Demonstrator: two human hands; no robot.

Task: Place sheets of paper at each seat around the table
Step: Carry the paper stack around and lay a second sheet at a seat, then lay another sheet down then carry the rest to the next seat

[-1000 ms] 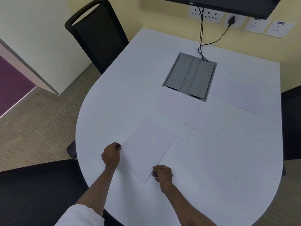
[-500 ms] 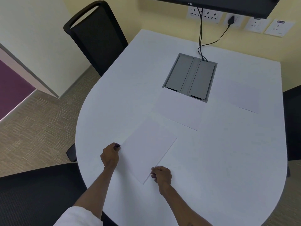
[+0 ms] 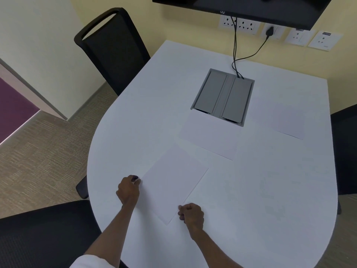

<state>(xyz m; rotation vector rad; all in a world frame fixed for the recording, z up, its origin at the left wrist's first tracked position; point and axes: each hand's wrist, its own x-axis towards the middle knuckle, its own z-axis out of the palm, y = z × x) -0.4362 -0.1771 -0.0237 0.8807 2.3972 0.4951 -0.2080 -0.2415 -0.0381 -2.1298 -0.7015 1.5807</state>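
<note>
Pinching opposite edges, the sheet [image 3: 173, 182] is held flat on the tabletop [image 3: 154, 105] between left hand [image 3: 127, 190] and right hand [image 3: 191, 213], apparently squared to the seat.

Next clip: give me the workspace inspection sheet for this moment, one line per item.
Surface: white table, rounded near end, grey cable box set into it.
Job's things: three sheets lie flat: near sheet, middle sheet, far sheet by the right chair.
Clutter: nothing seen.
Grippers: left hand and right hand pinch the near sheet's edges.
Cables: black cables run from the wall sockets into the box.
Surroundings: left chair, near chair, wall screen, carpet.
</note>
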